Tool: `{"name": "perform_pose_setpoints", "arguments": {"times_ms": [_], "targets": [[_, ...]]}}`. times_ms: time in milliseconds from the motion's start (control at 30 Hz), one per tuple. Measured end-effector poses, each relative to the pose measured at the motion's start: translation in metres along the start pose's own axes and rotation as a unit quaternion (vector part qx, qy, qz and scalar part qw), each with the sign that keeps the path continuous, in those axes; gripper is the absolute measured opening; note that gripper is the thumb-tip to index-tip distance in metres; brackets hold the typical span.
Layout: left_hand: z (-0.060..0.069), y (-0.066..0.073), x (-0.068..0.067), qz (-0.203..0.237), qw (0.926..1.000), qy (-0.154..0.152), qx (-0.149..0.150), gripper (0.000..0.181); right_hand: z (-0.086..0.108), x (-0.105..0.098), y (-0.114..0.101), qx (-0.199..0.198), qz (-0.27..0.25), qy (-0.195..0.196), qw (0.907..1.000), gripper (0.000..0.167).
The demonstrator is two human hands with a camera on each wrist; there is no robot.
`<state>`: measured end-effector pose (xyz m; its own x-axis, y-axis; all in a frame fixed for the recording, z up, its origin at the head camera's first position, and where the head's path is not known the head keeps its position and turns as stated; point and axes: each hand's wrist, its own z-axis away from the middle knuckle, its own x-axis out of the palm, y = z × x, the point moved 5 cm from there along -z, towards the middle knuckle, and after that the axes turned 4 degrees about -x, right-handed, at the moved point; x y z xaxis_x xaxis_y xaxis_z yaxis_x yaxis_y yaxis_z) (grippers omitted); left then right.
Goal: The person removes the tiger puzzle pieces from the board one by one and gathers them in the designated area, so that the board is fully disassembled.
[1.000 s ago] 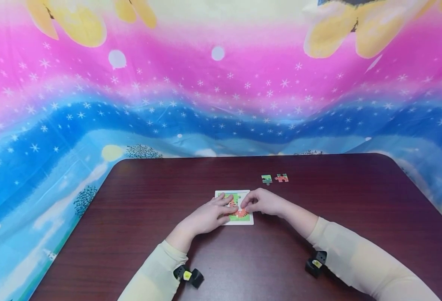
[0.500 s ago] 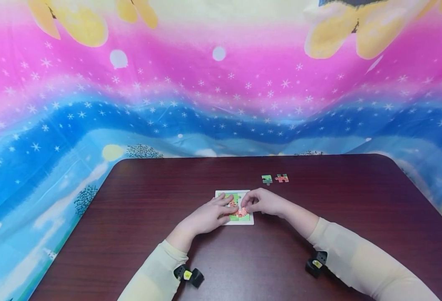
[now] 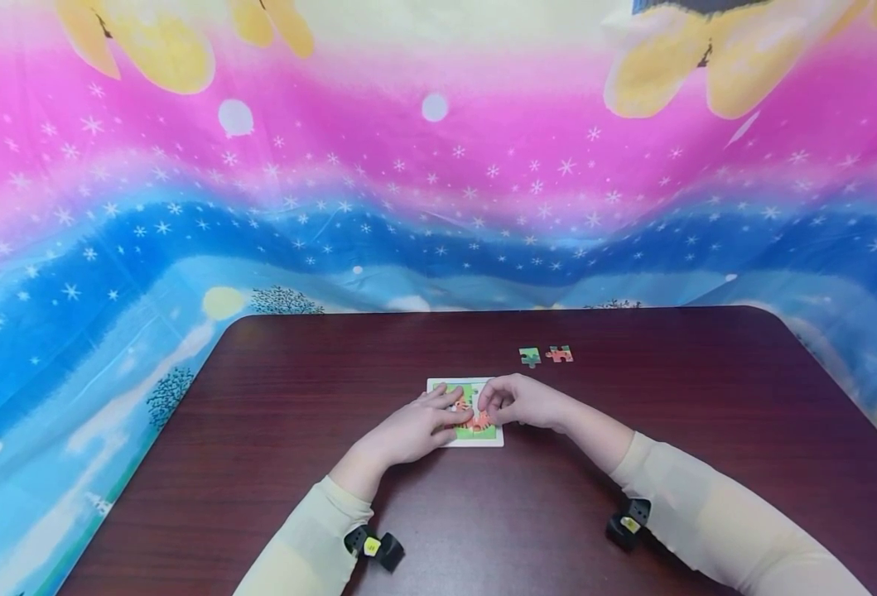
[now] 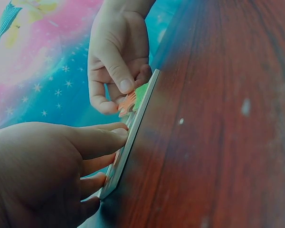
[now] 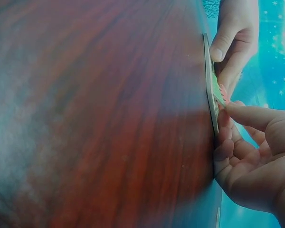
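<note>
A white-framed puzzle board with a green and orange picture lies on the table. The left hand rests on its left part, fingers spread and fairly straight over the picture. At the board's right side the right hand pinches an orange and green puzzle piece between thumb and index finger. In the left wrist view that piece stands tilted above the board. The right wrist view shows the piece at the right hand's fingertips, its lower edge near the board. Fingers hide part of the picture.
Two loose puzzle pieces, one green and one orange, lie on the dark wooden table behind the board. A colourful patterned cloth hangs behind the table's far edge.
The piece in the right hand has tilted slightly at the board's right side. Both hands have otherwise kept nearly the same place.
</note>
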<state>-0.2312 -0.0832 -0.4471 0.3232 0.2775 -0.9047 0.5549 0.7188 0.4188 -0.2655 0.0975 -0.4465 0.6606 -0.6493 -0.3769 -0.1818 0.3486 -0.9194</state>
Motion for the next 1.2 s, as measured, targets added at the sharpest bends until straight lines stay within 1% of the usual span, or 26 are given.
{"name": "perform_pose_setpoints", "arguments": {"times_ms": [133,300,467,800,1200], "targets": [[0.0,0.0,0.0,-0.003,1.0,0.001,0.0,0.04,0.0,0.0,-0.001,0.0,-0.006,0.003,1.0,0.015],[0.0,0.001,-0.001,-0.001,1.0,0.004,0.003,0.039,0.0,0.0,-0.002,0.009,-0.008,0.012,0.9999,0.013],[-0.001,0.001,-0.001,0.001,1.0,0.0,0.0,0.04,0.0,-0.001,-0.002,0.021,-0.004,0.022,0.9995,0.012],[-0.001,0.001,0.0,0.003,1.0,-0.003,0.0,0.04,0.001,-0.002,-0.002,0.025,-0.015,0.037,0.9989,0.012],[-0.001,-0.001,0.001,0.002,1.0,-0.006,0.005,0.038,0.007,-0.004,-0.025,0.005,-0.014,0.053,0.9985,0.013]]}}
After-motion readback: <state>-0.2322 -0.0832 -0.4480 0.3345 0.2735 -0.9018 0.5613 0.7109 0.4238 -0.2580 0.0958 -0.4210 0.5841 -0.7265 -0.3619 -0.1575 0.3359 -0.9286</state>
